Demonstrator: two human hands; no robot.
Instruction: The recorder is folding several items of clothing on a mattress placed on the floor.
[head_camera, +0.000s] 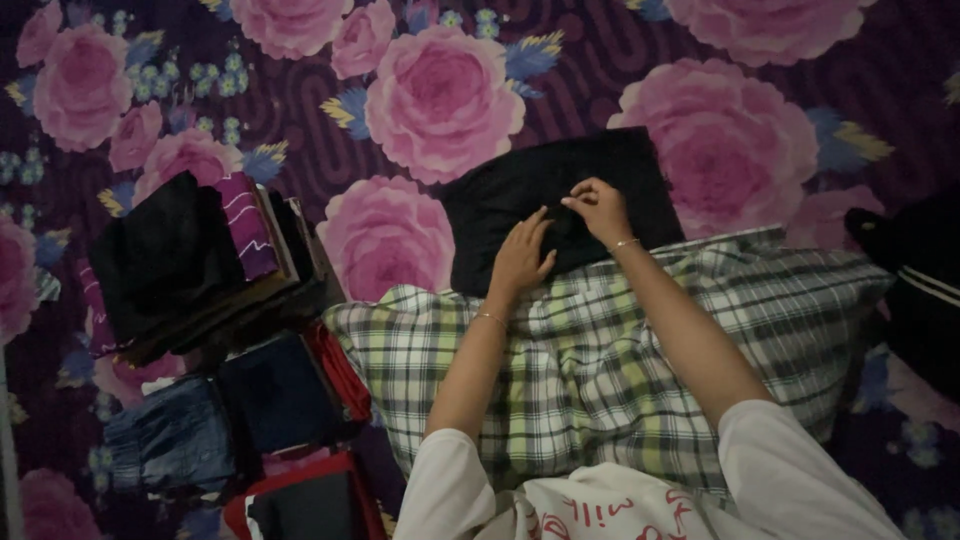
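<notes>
The folded black cloth (560, 200) sits on the rose-print purple bedsheet (440, 100), just past the green plaid pillow (600, 370). Your left hand (522, 258) lies flat and open on it, your right hand (598, 208) pinches its fabric. 2 stacks of folded clothes (190, 270) sit off left.

Black cloth (560, 195) is looking matt, soft, faintly ribbed; left hand (520, 258) is lying flat on it, right hand (598, 208) is pinching its fabric. Plaid pillow (620, 350) is showing woven cotton-like cloth, matt, slightly creased. Floral sheet (440, 90) is reading smooth, with a slight sheen. Folded stack (190, 265) is all textile, matt. Bracelets (625, 243) are glinting like thin metal. Sleeves (790, 470) are plain matt white cloth.
</notes>
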